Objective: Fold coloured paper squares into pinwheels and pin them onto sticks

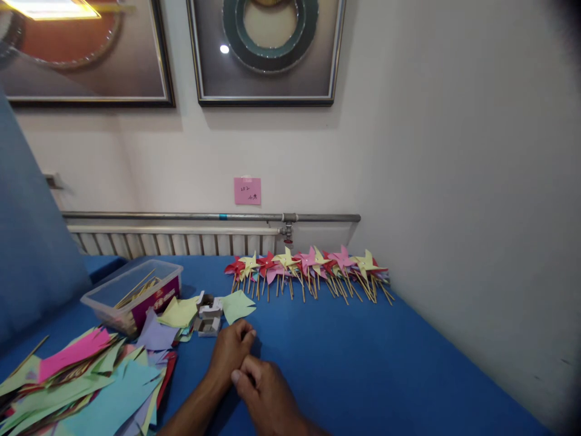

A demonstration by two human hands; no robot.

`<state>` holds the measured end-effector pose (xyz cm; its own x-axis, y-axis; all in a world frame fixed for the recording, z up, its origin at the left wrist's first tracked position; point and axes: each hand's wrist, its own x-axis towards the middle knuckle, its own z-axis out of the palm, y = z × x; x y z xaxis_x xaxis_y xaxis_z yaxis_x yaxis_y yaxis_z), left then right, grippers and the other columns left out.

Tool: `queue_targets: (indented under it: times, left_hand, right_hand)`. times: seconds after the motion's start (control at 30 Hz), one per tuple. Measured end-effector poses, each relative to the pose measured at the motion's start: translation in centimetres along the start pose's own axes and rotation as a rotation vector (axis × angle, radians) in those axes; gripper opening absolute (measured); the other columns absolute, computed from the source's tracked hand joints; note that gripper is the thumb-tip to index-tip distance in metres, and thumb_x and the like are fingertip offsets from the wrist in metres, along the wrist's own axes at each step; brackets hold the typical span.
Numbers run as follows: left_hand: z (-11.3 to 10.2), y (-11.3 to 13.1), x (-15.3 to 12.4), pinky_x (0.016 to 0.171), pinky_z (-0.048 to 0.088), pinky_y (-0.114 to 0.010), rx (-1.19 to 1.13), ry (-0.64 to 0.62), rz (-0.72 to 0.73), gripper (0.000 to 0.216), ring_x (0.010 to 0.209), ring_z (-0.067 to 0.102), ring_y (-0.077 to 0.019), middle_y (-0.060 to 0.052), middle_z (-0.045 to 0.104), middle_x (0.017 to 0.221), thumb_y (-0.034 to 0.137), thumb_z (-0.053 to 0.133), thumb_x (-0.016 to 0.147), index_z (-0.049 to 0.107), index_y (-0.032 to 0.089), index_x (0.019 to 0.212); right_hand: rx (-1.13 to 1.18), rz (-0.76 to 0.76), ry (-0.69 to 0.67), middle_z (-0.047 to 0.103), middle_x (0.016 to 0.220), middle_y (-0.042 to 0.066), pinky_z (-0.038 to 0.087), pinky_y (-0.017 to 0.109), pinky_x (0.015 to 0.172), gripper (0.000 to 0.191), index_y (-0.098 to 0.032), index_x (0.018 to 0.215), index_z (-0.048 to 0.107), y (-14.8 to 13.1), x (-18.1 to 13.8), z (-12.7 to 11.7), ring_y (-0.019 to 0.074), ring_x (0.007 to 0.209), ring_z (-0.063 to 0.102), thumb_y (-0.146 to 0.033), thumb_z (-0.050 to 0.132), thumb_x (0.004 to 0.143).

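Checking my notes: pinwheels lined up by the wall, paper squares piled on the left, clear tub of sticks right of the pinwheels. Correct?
No. The head view shows the clear tub left of the pinwheels, next to the paper squares. The rest holds.

Pinwheels (308, 261) red, yellow and pink (sticks (302, 293) tan); table (363, 363) blue.

light: even, bright | glare: lamp reflection (52, 8) on dark-framed glazed picture (91, 66) | shadows: soft, beside left hand (231, 351) | edges: bowed, top-right corner dark | focus: slightly soft
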<state>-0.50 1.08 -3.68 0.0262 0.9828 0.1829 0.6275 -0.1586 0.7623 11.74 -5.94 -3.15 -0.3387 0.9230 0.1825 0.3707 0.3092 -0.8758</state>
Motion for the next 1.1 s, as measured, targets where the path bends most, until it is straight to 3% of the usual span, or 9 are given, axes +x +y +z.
queue_targets:
  times: [1.1]
  left_hand:
    - [-0.08,0.04,0.06,0.065,0.040,-0.025,0.006,-0.002,0.012,0.015,0.065,0.058,-0.0146,0.001,0.065,0.066,0.022,0.053,0.083,0.060,0.019,0.070]
  right_hand:
    - [-0.047,0.043,0.011,0.051,0.065,-0.006,0.025,0.026,0.057,0.024,-0.019,0.073,0.056,0.40,-0.01,0.32,0.0097,0.060,0.042,-0.028,0.057,0.095]
